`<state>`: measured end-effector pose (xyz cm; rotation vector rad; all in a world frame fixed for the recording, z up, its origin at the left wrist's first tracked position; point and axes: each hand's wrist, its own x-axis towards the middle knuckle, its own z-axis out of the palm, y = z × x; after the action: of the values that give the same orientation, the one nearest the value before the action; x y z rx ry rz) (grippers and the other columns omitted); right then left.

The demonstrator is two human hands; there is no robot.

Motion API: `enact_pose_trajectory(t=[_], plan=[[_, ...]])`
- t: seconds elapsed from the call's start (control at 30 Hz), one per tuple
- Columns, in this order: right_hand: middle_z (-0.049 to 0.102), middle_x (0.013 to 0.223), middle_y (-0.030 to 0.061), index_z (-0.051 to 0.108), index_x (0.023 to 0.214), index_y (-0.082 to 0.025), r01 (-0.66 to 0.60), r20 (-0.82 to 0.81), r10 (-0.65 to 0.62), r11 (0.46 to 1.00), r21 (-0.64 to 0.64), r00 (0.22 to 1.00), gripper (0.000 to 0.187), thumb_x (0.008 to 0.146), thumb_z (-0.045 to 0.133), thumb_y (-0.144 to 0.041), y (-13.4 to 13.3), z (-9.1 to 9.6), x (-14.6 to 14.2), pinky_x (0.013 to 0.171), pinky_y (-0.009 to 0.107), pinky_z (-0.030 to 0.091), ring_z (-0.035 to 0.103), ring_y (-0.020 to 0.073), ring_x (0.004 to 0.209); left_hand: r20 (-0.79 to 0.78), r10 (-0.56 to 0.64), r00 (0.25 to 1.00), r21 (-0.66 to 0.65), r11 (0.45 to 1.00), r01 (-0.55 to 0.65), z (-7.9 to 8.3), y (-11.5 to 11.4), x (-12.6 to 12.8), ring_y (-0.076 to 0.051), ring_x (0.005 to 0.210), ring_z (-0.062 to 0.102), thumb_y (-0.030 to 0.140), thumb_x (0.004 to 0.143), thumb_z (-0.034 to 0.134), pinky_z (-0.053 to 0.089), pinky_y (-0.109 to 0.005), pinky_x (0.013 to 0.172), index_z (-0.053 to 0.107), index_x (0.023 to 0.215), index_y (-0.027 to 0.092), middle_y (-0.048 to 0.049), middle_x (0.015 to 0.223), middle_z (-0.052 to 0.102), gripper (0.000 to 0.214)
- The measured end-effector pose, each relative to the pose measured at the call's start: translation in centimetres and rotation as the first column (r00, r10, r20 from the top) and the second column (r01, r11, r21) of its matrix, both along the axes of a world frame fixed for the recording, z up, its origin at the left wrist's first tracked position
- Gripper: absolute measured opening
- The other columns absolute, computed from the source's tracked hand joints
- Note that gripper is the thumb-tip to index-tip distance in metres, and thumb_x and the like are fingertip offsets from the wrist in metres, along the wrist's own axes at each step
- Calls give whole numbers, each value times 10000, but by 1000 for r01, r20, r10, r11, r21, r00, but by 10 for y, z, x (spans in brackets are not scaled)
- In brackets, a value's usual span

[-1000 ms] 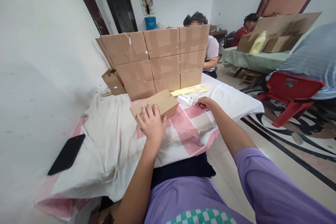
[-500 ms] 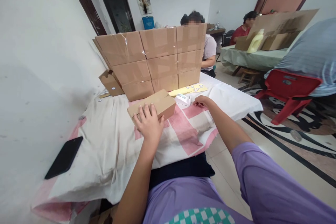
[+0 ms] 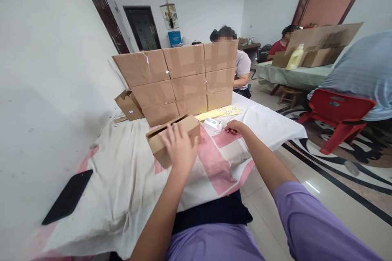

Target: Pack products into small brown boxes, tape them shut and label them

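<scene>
Where the left hand (image 3: 180, 149) lies spread against it, plain brown cardboard box (image 3: 157, 144) sits tilted, middle of table (image 3: 122, 195), dark gap along its top; right hand (image 3: 235, 127) curled, grip unclear.

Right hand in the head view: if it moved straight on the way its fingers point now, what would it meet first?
Most likely the small white device lying on the cloth, just beyond the fingertips of the right hand; the tilted cardboard box lies further along. Depth is hard to judge here.
</scene>
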<state>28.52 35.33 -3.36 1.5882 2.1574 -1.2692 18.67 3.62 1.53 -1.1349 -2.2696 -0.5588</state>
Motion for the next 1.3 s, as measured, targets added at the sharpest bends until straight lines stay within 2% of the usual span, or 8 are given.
enact_pose_trajectory(t=[0.1, 0.13, 0.27, 0.4, 0.6, 0.9, 1.13, 1.3], plan=[[672, 1039, 62, 640, 1146, -127, -7, -2, 7, 1000, -4, 1000, 268, 992, 630, -346, -1, 0, 1, 688, 290, 587, 665, 143, 813, 88, -278, 957, -128, 949, 288, -6, 42, 27, -313, 1548, 243, 362, 910, 537, 91, -520, 1298, 382, 1513, 121, -151, 1609, 407, 667], [672, 1049, 66, 638, 1153, -127, -6, -2, 6, 1000, -4, 1000, 273, 991, 631, -346, -2, 0, 1, 696, 295, 589, 667, 147, 823, 122, -305, 944, -151, 935, 321, -11, 60, 31, -279, 1546, 257, 358, 908, 543, 128, -468, 1299, 375, 1521, 145, -128, 1614, 406, 669], [669, 1112, 83, 634, 1189, -131, 14, -15, -14, 1000, 2, 1000, 298, 988, 633, -352, -6, -1, 1, 756, 333, 598, 676, 171, 895, 255, -233, 939, -184, 941, 283, -43, 134, 21, -326, 1496, 360, 458, 870, 616, 322, -484, 1224, 411, 1504, 167, -173, 1605, 406, 727], [659, 1180, 97, 627, 1223, -138, 43, -27, -44, 999, -12, 999, 321, 986, 635, -354, -6, -2, 1, 822, 378, 597, 675, 198, 973, 316, -171, 933, -160, 960, 230, -72, 171, 6, -384, 1530, 271, 598, 841, 618, 367, -543, 1181, 390, 1528, 224, -160, 1666, 283, 815], [643, 1239, 106, 619, 1256, -149, 77, -47, -79, 995, -61, 996, 337, 984, 638, -346, 0, -5, 1, 873, 412, 588, 665, 218, 1037, 326, -192, 926, -100, 967, 236, -84, 171, 3, -336, 1547, 225, 591, 847, 601, 340, -538, 1201, 384, 1533, 293, -87, 1668, 296, 778], [657, 1186, 97, 622, 1236, -138, 153, -160, -176, 978, -144, 971, 324, 983, 641, -340, 2, -13, 0, 818, 375, 599, 676, 199, 974, 292, -204, 935, -66, 971, 232, -89, 175, 0, -334, 1504, 291, 534, 833, 627, 374, -454, 1180, 357, 1548, 254, -98, 1644, 334, 814], [651, 827, 1, 649, 998, -111, 161, -236, -202, 970, -179, 951, 207, 997, 628, -317, 2, -12, 9, 555, 209, 529, 602, 82, 614, 274, -205, 939, -72, 970, 233, -87, 177, -7, -318, 1450, 387, 568, 838, 621, 356, -448, 1174, 359, 1536, 226, -130, 1601, 414, 820], [566, 565, -33, 605, 788, -111, 163, -232, -203, 970, -183, 951, 260, 956, 684, -294, 0, -9, 11, 463, 181, 450, 515, 64, 446, 274, -175, 946, -70, 977, 201, -87, 178, -6, -302, 1487, 348, 598, 862, 575, 343, -448, 1178, 342, 1519, 161, -169, 1612, 393, 822]])
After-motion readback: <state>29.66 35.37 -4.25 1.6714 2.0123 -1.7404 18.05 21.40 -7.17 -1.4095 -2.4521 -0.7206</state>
